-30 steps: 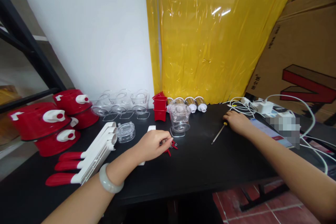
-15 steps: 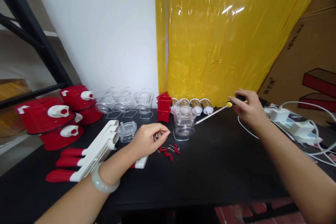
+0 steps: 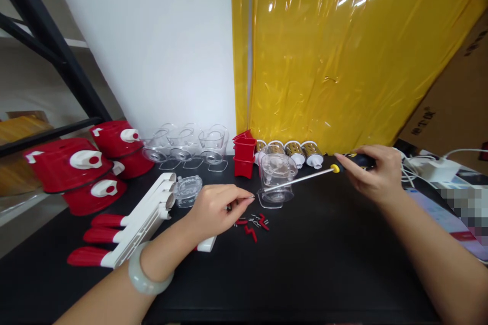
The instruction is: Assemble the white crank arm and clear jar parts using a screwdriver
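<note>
My right hand (image 3: 375, 172) is closed around the black handle of a long screwdriver (image 3: 305, 179) with a yellow collar. Its thin shaft slants left and down, passing in front of a clear plastic hopper (image 3: 280, 167). Thumb and forefinger of my left hand (image 3: 221, 206) pinch a tiny dark metal piece, seemingly a screw (image 3: 252, 196). The screwdriver tip is close to these fingertips; whether they touch I cannot tell. Below lie loose small screws (image 3: 253, 222) and red crank-shaped pieces (image 3: 250, 233). Partly hidden under my left wrist is a white part (image 3: 207, 245).
Red bases (image 3: 64, 162) with white knobs are stacked at left, beside white-and-red handles (image 3: 133, 223). Clear hoppers (image 3: 213, 144), red cups (image 3: 244, 155) and grater drums (image 3: 295, 152) line the back. White chargers and cables (image 3: 438, 167) lie at right, near a phone-like screen (image 3: 446, 218).
The screwdriver tip has moved left, from beside the clear hopper to near my left fingertips. My left hand now shows a small dark piece at its fingertips. The view has shifted slightly.
</note>
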Motion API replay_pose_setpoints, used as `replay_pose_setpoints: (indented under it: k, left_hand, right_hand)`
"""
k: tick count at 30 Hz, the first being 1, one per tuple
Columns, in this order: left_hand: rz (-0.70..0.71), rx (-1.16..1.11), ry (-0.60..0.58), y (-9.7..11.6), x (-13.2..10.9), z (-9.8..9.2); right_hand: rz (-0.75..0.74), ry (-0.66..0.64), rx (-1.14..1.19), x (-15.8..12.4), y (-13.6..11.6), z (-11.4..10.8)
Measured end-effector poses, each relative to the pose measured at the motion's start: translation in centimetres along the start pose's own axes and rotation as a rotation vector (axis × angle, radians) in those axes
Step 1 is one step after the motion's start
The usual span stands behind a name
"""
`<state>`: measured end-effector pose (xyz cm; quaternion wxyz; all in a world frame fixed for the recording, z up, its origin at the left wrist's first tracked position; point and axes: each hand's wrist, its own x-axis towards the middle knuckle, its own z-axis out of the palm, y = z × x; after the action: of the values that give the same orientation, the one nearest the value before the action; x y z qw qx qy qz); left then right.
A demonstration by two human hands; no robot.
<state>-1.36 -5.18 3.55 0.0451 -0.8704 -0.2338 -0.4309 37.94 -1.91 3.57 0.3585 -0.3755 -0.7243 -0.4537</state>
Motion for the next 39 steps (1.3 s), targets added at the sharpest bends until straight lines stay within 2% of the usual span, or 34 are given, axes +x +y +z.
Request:
replay_pose_setpoints:
  k: [16,22,32,39]
  left_hand:
    - [0.015,0.006,0.035,0.63,0.23,0.08]
    - [0.017,0.002,0.029,0.51,0.16,0.14]
    - [0.032,0.018,0.006,0.49,0.00,0.09]
    - [0.033,0.015,0.002,0.46,0.00,0.13]
  right_hand:
    - [-0.043,0.008,-0.027,0.44,-0.66,-0.39]
    - [-0.056,0.034,-0.038,0.62,-0.73,-0.39]
    - [-0.035,0.005,-0.037,0.84,-1.03,-0.52]
    - [-0.088,0.038,-0.035,0.93,-0.99,-0.58]
